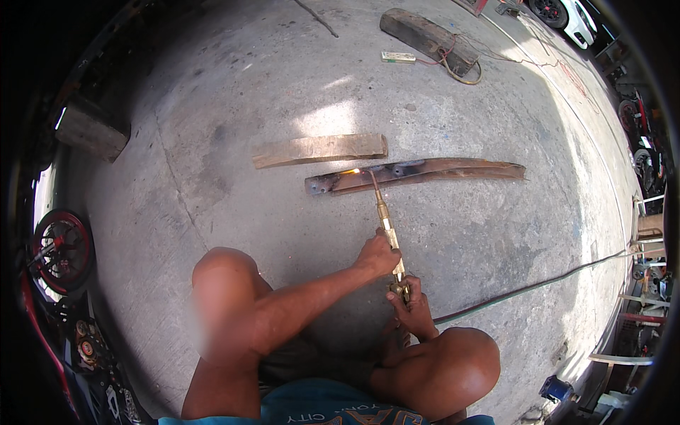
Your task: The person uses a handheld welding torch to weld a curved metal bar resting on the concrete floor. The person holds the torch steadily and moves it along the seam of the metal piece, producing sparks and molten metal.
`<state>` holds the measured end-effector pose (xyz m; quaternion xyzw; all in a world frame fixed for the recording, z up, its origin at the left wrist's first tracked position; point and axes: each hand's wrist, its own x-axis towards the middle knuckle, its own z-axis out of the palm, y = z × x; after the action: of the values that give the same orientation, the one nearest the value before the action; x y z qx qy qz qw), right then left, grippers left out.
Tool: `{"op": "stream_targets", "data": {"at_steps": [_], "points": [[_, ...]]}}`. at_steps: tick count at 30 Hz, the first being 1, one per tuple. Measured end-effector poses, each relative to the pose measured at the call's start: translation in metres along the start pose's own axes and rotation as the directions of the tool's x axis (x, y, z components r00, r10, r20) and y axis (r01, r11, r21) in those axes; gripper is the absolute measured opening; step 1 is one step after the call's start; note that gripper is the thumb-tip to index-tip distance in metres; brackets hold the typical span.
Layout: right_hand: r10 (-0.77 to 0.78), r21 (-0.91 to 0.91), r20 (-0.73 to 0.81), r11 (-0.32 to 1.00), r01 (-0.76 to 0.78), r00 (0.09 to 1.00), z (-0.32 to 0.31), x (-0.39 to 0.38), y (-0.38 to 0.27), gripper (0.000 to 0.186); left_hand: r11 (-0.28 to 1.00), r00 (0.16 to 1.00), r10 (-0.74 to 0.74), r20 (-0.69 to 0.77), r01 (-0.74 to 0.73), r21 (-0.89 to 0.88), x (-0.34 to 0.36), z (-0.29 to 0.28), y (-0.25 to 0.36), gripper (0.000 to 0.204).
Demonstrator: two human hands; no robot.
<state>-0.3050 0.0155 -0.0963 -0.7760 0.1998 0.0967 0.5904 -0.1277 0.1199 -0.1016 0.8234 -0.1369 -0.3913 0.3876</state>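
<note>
A brass gas torch [393, 244] points away from me, its thin bent tip over a long rusty metal channel [453, 168] on the concrete floor. An orange-yellow flame or glow [352, 171] shows at the channel's left part, beside the tip. My left hand [379, 253] is closed round the torch's body, knuckles up. Nearer to me, my right hand [412, 304] grips the torch's rear end by the valves. Just beyond the channel lies a worn wooden block [322, 149], apart from it. The metal near the glow is darkened, and small holes show at its left end.
A hose [524, 287] runs from near my right hand across the floor to the right. Farther off lie a dark wooden beam [425, 39], a small pale box [398, 57] and thin wires. A motorcycle wheel [64, 251] stands at left, near a dark block [92, 131].
</note>
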Motion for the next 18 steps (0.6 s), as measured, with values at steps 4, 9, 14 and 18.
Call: {"op": "stream_targets", "data": {"at_steps": [4,9,14,18], "points": [[-0.046,-0.029,-0.016,0.999,0.045,0.999,0.0,-0.001,-0.001,0.042,1.0,1.0,-0.002,0.002,0.002,0.01,-0.002,-0.001,0.003,0.078],[-0.09,-0.035,-0.027,0.995,0.089,0.996,0.001,0.0,0.003,0.042,0.996,0.997,-0.074,0.019,0.075,-0.047,-0.007,-0.005,0.011,0.064],[-0.116,-0.049,-0.031,0.992,0.115,0.993,0.001,0.0,0.004,0.042,0.997,0.997,-0.072,0.015,0.073,-0.03,-0.006,-0.005,0.009,0.063],[-0.114,-0.049,-0.036,0.993,0.112,0.993,0.0,-0.001,0.001,0.041,0.998,0.998,-0.065,0.016,0.066,-0.018,-0.005,-0.004,0.01,0.061]]}}
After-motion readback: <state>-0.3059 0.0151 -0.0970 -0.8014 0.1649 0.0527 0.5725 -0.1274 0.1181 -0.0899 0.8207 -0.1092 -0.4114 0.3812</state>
